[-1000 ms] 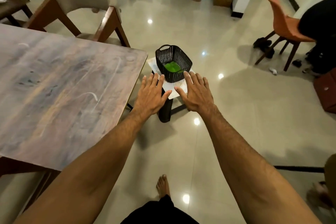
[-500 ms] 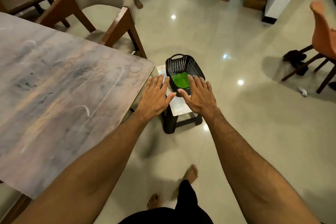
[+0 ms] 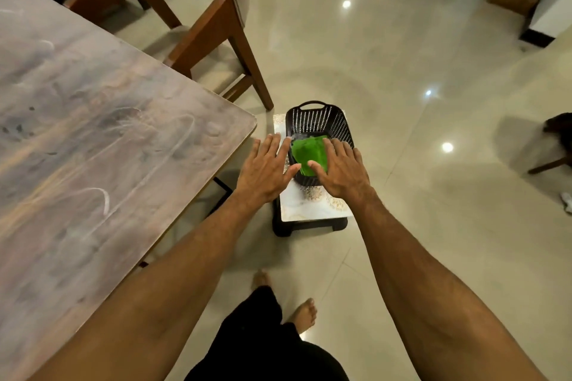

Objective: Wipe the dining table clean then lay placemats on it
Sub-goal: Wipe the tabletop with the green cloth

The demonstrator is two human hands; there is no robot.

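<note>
Both hands, the left hand [image 3: 266, 171] and right hand [image 3: 342, 171], hover flat and empty over the black basket [image 3: 318, 120] at frame centre, seemingly to lift out its green cloth [image 3: 309, 153] for wiping the smeared dining table [image 3: 93, 148] at left.

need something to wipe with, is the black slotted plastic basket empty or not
Not empty: the black slotted plastic basket holds a folded green cloth, lying on its bottom between the open hands.
</note>
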